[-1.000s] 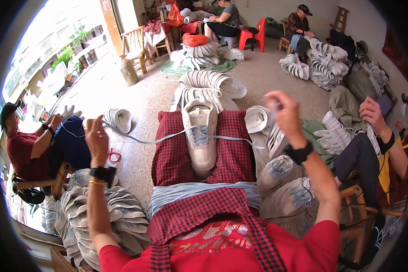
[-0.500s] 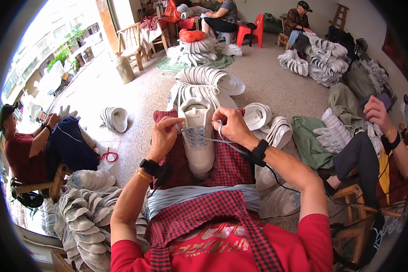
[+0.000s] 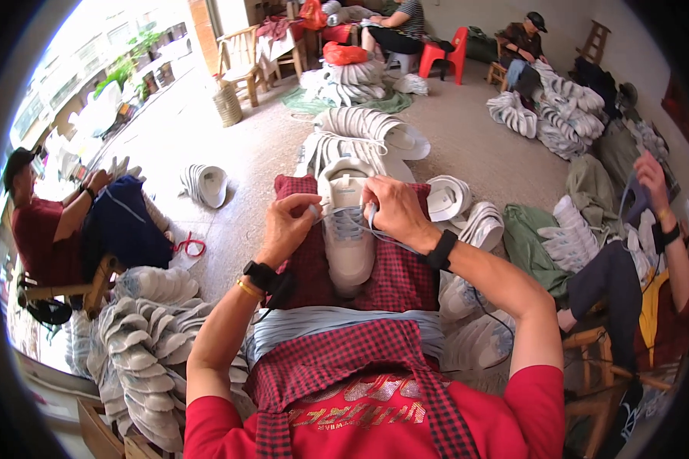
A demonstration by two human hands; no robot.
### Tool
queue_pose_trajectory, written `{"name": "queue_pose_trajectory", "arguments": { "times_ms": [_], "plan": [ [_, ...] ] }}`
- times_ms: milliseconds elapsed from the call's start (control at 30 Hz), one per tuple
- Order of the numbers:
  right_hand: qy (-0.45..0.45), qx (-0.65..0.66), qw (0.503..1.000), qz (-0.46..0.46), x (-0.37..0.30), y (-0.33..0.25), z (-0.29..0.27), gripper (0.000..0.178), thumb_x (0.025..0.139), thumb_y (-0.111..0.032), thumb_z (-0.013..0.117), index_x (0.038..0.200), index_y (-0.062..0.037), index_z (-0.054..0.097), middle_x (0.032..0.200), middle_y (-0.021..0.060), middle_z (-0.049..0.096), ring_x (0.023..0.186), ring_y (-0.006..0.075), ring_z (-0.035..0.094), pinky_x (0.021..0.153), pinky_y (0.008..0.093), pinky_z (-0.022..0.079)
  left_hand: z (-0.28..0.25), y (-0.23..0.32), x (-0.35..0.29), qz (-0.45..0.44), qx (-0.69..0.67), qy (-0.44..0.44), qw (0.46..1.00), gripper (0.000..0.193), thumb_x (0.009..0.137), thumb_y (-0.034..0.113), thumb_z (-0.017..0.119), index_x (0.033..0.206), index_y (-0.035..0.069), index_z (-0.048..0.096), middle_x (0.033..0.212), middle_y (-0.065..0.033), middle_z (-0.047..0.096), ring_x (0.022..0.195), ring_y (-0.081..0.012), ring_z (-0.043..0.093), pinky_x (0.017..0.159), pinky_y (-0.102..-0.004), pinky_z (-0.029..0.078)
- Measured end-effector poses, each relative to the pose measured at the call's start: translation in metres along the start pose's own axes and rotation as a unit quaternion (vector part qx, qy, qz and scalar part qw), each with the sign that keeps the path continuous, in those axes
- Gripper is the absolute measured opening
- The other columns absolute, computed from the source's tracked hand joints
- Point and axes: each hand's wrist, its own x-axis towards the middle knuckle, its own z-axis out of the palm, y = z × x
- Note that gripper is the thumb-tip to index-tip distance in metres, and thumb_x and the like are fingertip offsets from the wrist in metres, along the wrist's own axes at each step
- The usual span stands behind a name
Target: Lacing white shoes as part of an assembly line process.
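A white sneaker upper (image 3: 350, 260), shaped like a shoe, lies on red-and-black checked cloth (image 3: 305, 256) over my lap, its toe toward me. Pale blue lace (image 3: 347, 224) crosses its eyelet rows. My left hand (image 3: 289, 224) is at the left side of the shoe, thumb and fingers pinched on a lace end. On the opposite side, my right hand (image 3: 396, 212) grips the other length of lace close to the upper eyelets, and a loop of it hangs below the fingers. A bundle of pale blue laces (image 3: 272, 334) lies across my waist.
Stacked white uppers (image 3: 142, 359) rise at my left, more uppers (image 3: 473, 229) sit by my right knee, and a row (image 3: 360, 126) lies ahead. One person (image 3: 46, 218) works at left, another's raised hand (image 3: 652, 183) is at right. Further people sit farther back.
The whole view has shifted slightly. My left hand has drawn a little away from the shoe, and my right hand sits closer over its upper right edge.
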Motion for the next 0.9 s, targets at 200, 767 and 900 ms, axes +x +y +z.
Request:
{"name": "queue_pose_trajectory", "arguments": {
  "times_ms": [200,767,900],
  "plan": [
    [-0.049,0.174,0.965,0.188,0.0,0.017,-0.002,0.015,0.071,-0.006,0.072,0.084,-0.0032,0.065,0.07,0.0058,0.066,0.066,0.016,0.065,0.064,0.0323,0.053,0.002,0.001,0.003,0.005,-0.04,-0.009,0.999,0.025,0.089,0.004,0.063,0.112,-0.004,0.068,0.088,-0.0074,0.072,0.08,-0.0101,0.068,0.073,-0.0257,0.055],
    [-0.145,-0.053,0.967,-0.201,0.035,0.016,-0.031,0.016,0.074,0.002,0.067,0.088,-0.0044,0.065,0.09,0.0142,0.06,0.088,0.0345,0.06,0.078,0.0424,0.051,-0.018,0.02,0.049,0.346,0.293,-0.196,0.87,0.028,0.08,0.003,0.069,0.108,0.006,0.065,0.084,-0.0106,0.058,0.081,-0.024,0.063,0.069,-0.0376,0.051],
    [-0.258,-0.149,0.925,-0.237,0.044,0.015,-0.03,0.012,0.078,-0.002,0.063,0.088,-0.0071,0.067,0.101,0.0127,0.054,0.106,0.0335,0.052,0.086,0.0421,0.05,-0.023,0.042,0.068,0.444,0.404,-0.27,0.752,0.021,0.079,0.009,0.072,0.098,0.007,0.063,0.103,-0.0108,0.052,0.098,-0.0299,0.058,0.083,-0.0399,0.052]
  ]
}}
